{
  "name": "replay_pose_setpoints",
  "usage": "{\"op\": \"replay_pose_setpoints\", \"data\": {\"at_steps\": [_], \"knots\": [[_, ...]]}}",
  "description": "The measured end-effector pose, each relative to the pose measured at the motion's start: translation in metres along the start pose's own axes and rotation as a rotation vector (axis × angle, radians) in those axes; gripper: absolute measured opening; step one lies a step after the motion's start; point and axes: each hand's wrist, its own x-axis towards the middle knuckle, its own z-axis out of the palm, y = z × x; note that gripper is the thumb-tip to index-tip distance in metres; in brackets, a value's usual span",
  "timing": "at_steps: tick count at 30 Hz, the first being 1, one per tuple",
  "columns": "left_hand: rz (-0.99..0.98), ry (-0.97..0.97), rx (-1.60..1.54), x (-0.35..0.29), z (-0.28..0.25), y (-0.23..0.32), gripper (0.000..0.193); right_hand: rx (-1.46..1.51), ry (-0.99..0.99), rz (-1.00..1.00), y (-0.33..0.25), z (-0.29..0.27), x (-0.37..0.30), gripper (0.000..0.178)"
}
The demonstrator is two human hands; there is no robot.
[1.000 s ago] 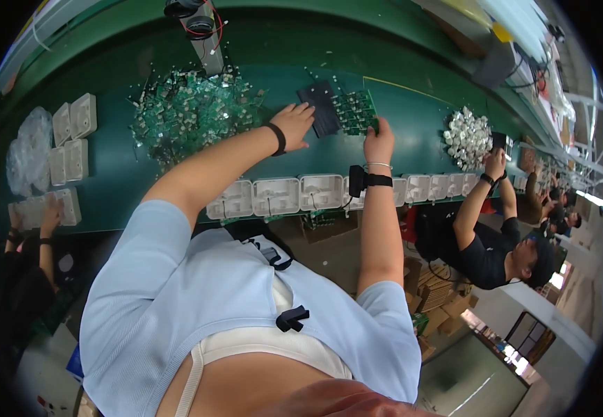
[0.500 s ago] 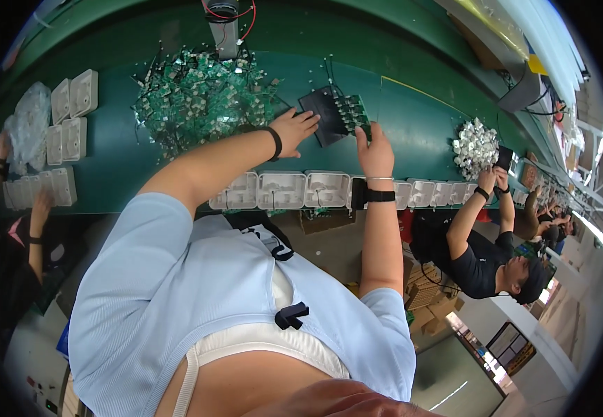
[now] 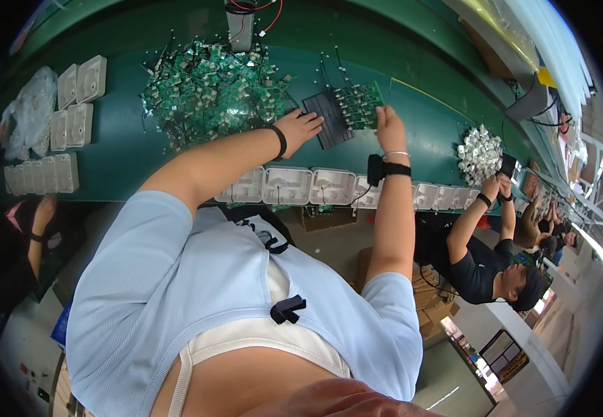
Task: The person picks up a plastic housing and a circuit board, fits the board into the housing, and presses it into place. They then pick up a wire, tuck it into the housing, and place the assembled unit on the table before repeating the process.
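A black ridged block [image 3: 326,119] lies on the green bench in front of me. My left hand [image 3: 297,133] rests at its left edge, fingers stretched out and apart. On the block's right side is a green circuit board panel [image 3: 361,103] with rows of small parts and thin black leads standing off its far edge. My right hand [image 3: 390,131] pinches the right edge of this panel between thumb and fingers; the fingertips are partly hidden. Left of the block is a big heap of small green circuit boards [image 3: 211,90] with black wires.
White plastic housings [image 3: 287,186] line the near bench edge, some with wires inside. More housings [image 3: 72,125] and a clear plastic bag [image 3: 31,115] are at left. A pile of white parts [image 3: 480,154] lies before a co-worker [image 3: 486,267] at right. Another person's arm [image 3: 37,229] shows far left.
My right hand has moved right, and the circuit board panel has shifted right with it. My left hand stays by the block. The whole view has shifted slightly.
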Motion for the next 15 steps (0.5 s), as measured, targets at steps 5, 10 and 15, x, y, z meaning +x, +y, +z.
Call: {"op": "replay_pose_setpoints", "data": {"at_steps": [5,10,15], "knots": [[0.008,-0.041,-0.007,0.001,-0.008,0.007,0.098,0.474,-0.123,0.420,0.064,-0.010,0.043,0.031],[0.043,-0.053,-0.024,0.002,-0.023,0.008,0.099,0.860,-0.014,0.572,0.109,-0.020,0.023,0.024],[0.043,0.196,-0.375,0.012,0.003,-0.013,0.100,1.595,-0.019,0.378,0.081,-0.016,-0.045,0.021]]}}
